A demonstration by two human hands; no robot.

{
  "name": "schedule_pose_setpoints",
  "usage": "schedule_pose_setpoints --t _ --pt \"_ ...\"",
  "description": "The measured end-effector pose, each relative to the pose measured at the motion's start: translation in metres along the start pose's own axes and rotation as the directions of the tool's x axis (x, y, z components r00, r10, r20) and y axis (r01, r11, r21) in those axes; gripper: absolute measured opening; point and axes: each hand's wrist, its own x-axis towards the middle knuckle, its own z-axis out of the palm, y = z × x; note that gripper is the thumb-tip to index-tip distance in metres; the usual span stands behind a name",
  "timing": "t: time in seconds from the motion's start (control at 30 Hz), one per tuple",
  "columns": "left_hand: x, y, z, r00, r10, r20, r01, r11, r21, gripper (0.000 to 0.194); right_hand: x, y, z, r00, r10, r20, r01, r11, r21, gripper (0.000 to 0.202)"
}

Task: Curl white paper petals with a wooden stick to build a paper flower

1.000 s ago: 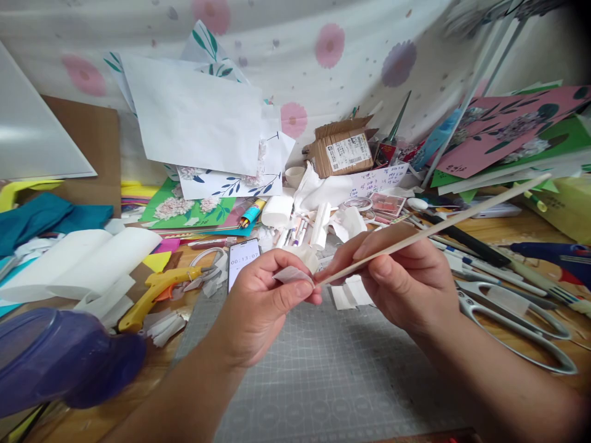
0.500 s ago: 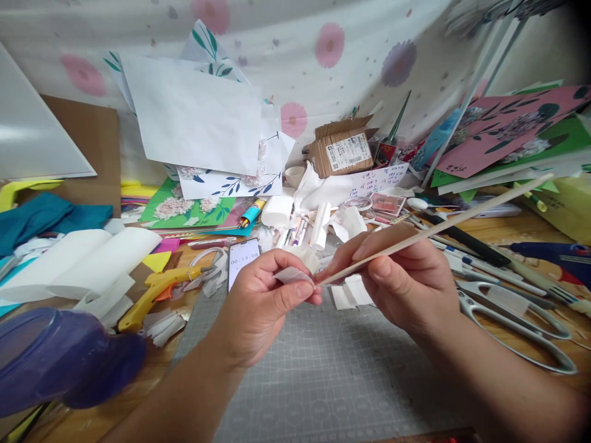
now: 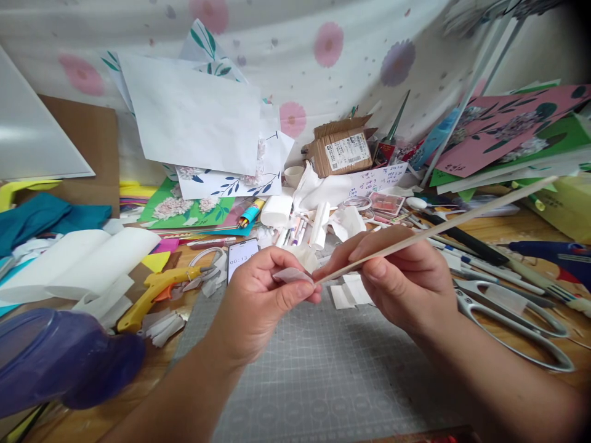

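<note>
My left hand (image 3: 258, 301) pinches a small pale piece of paper (image 3: 292, 275) between thumb and fingers. My right hand (image 3: 406, 277) grips a long thin wooden stick (image 3: 443, 227), which slants up to the right. The stick's lower end meets the paper at my left fingertips; whether the paper is wrapped around it I cannot tell. Both hands are held above the grey cutting mat (image 3: 314, 375). Just behind my fingers lie some white paper pieces (image 3: 351, 291). Part of a phone (image 3: 241, 255) showing a timer is hidden by my left hand.
At the left are a yellow glue gun (image 3: 154, 295), white paper rolls (image 3: 101, 261) and a purple translucent container (image 3: 60, 357). Large scissors (image 3: 517, 320) lie at the right, near pens and brushes. Behind stand a cardboard box (image 3: 341, 147) and papers with flower designs (image 3: 226, 181).
Both hands keep their hold on the paper and the stick. The stick's upper end has shifted very slightly, and the camera view has moved a little.
</note>
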Motion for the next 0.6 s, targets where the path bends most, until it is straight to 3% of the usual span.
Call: schedule_pose_setpoints --t 0.27,0.6 --pt "0.0001 -0.0011 -0.0025 0.999 0.024 -0.04 -0.02 0.994 0.106 0.014 -0.0012 -0.0015 0.0008 1.0 0.01 -0.004 -0.011 0.999 -0.038 0.012" --pt "0.0005 -0.0006 -0.0025 0.998 0.024 -0.051 -0.018 0.995 0.103 0.019 -0.0006 0.0005 0.002 0.999 0.002 -0.043 -0.005 0.997 -0.081 0.01"
